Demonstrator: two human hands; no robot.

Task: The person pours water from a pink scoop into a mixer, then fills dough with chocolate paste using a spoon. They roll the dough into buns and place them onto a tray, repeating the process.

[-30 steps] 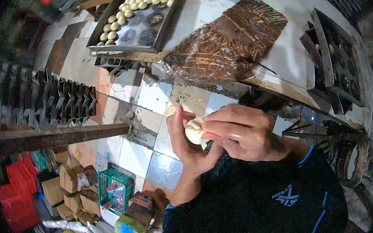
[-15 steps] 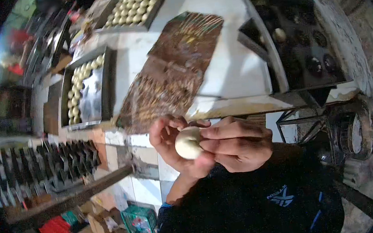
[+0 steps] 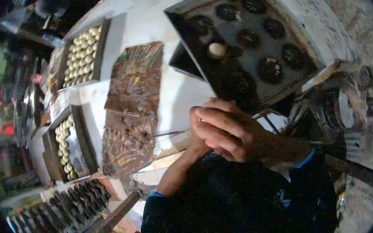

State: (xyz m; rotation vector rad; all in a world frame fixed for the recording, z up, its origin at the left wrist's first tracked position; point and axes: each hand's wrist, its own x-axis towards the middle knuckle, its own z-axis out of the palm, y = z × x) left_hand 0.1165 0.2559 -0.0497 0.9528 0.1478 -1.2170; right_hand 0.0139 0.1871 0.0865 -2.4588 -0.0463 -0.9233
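My left hand [image 3: 199, 135] and my right hand [image 3: 231, 132] are clasped together in front of my chest, the right fingers wrapped over the left. Both are closed. The pale dough ball that they held half a second ago is hidden between the palms. Just beyond my hands lies a dark metal baking tray [image 3: 258, 38] with several round, blackened marks on its bottom. One pale dough ball [image 3: 217, 50] rests in it, toward its left side. The tray's near corner comes close to my right hand.
Left of my hands, a brown stained sheet [image 3: 133, 108] lies on the white tabletop [image 3: 172, 86]. Two trays of dough balls stand farther left, a fuller one [image 3: 105, 45] and a partly filled one [image 3: 91, 149]. Stacked metal pans [image 3: 65, 215] sit below the table's left edge.
My hands have closed around the dough ball, which no longer shows, and moved slightly right. The view has turned, bringing the dark baking tray nearer the centre.
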